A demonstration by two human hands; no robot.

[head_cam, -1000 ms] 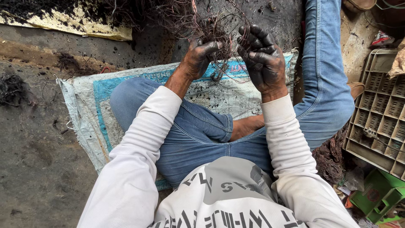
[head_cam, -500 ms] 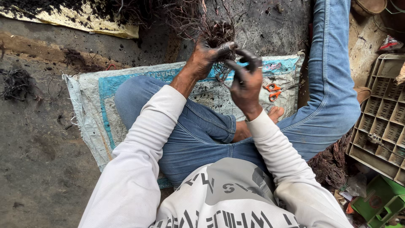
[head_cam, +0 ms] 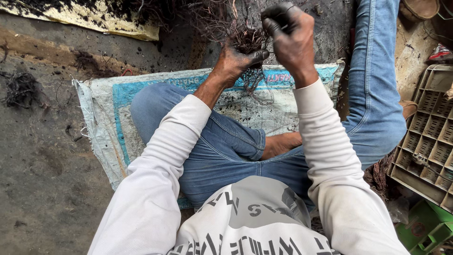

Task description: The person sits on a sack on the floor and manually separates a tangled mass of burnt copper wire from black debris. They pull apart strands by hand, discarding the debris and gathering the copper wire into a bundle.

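A woven sack [head_cam: 118, 123], off-white with a blue-green printed panel and a blue band along its far edge, is spread flat on the dark, soiled floor [head_cam: 42, 189], and the seated person's legs in blue jeans [head_cam: 222, 151] are folded on top of it. At 11 o'clock from the hands, a flat yellowish sheet [head_cam: 99, 19] covered with black debris lies on the floor. At 4 o'clock, at the right edge of the view, a beige plastic crate [head_cam: 424, 141] with a grid of square cells is tilted on its side, and a green plastic piece [head_cam: 424, 231] lies just below it. A small clump of dark fibres [head_cam: 21, 87] lies on the floor at 9 o'clock, well apart from the hands. The tangled bundle of thin dark wire [head_cam: 247, 42] is held above the far edge of the sack, between the two hands, with loose strands hanging down over the blue band and further strands trailing away at 12 o'clock. The left hand [head_cam: 233, 59], blackened with soot, is closed around the lower part of the bundle, with the thumb pressed across it toward 3 o'clock. The right hand [head_cam: 290, 38], equally blackened, is raised just beside the bundle at 2 o'clock with its fingers curled into a loose fist; whether strands are pinched inside it cannot be told. The two hands are close together but not touching.
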